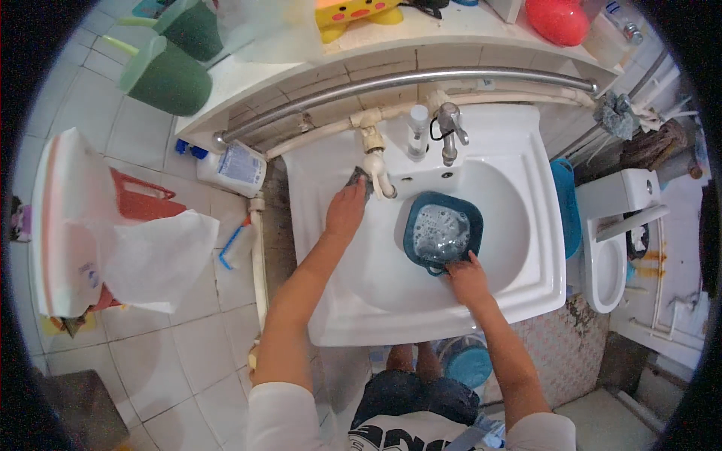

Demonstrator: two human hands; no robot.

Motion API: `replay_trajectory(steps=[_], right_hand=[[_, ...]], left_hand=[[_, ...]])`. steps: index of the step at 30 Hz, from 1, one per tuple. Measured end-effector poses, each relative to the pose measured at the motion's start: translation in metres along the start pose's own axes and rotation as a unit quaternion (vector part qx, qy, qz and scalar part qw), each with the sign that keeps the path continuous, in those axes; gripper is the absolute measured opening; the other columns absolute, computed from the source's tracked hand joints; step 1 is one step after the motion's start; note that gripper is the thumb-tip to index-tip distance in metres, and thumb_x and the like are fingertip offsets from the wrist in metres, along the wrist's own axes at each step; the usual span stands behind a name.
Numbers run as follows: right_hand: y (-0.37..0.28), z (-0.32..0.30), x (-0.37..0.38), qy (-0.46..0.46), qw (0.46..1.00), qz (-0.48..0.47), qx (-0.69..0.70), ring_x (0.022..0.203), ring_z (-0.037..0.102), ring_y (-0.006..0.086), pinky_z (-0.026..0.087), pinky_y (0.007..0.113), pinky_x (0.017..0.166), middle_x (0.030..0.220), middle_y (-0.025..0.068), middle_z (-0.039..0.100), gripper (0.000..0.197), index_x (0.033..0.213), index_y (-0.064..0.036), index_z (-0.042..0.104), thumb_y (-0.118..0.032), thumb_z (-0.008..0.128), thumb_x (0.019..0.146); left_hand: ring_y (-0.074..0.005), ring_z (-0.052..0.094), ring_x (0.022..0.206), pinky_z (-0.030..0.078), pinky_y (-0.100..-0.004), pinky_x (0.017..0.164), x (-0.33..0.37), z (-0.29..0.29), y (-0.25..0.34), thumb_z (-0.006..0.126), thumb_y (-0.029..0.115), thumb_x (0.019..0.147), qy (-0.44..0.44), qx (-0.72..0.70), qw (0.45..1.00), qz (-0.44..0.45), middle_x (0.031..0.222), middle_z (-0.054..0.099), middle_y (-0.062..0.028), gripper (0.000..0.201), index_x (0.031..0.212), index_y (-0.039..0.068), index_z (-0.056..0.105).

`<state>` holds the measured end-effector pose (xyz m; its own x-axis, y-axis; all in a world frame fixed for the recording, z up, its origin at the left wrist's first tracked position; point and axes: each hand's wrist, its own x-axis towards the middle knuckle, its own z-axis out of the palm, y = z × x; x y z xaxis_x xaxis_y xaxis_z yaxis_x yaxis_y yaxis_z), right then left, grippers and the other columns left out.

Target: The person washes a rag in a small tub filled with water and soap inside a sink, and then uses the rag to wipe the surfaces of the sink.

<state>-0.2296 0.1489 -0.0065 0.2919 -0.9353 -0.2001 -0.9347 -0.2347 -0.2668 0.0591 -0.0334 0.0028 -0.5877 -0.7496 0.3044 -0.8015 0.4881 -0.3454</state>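
Observation:
My left hand (pixel 347 206) is closed on a dark grey cloth or scouring pad (pixel 358 177), pressed to the back left of the white sink (pixel 543 255), beside a cream-coloured plastic tap (pixel 377 167). Only part of the pad shows past my fingers. A small dark teal basin (pixel 473 239) sits in the bowl of the sink, holding cloudy water with suds. At its near right edge my right hand (pixel 468 279) grips the rim, with the fingers partly hidden.
A metal tap (pixel 449 135) and a small clear bottle (pixel 418 132) stand at the sink's back edge. Behind runs a metal rail (pixel 406 77) below a shelf with green jugs (pixel 167 77). Left of the sink is a white jug-shaped bottle (pixel 232 169); right, a toilet (pixel 606 252).

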Motion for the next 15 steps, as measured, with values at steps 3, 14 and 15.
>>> replay_trajectory(steps=[3,14,15], right_hand=[[0.002,0.003,0.002,0.001,1.000,-0.005,-0.001,0.092,0.061,0.0238,0.027,0.041,0.107,0.087,0.0088,0.065,0.020,0.088,-0.0062,0.063,-0.024,0.055,0.084],[0.003,-0.001,-0.002,0.030,0.999,-0.020,0.019,0.094,0.061,0.0236,0.028,0.043,0.106,0.090,0.0097,0.065,0.023,0.098,-0.0087,0.064,-0.024,0.055,0.084],[0.003,-0.001,-0.001,0.035,0.999,-0.018,0.019,0.094,0.061,0.0237,0.028,0.043,0.106,0.090,0.0099,0.065,0.023,0.098,-0.0086,0.064,-0.024,0.055,0.084]], left_hand=[[-0.0203,0.056,0.084,0.047,-0.0328,0.071,-0.003,0.017,0.017,0.052,0.011,0.081,-0.103,-0.075,0.992,-0.027,0.083,0.056,-0.0058,0.018,0.098,0.007,0.057],[-0.0249,0.063,0.073,0.050,-0.0394,0.068,-0.007,0.022,0.031,0.051,0.013,0.084,-0.041,-0.189,0.980,-0.036,0.077,0.061,-0.0100,0.011,0.090,0.009,0.060],[-0.0270,0.062,0.074,0.050,-0.0404,0.067,-0.006,0.019,0.026,0.050,0.013,0.084,-0.010,-0.183,0.983,-0.014,0.078,0.061,-0.0115,0.012,0.090,0.008,0.059]])
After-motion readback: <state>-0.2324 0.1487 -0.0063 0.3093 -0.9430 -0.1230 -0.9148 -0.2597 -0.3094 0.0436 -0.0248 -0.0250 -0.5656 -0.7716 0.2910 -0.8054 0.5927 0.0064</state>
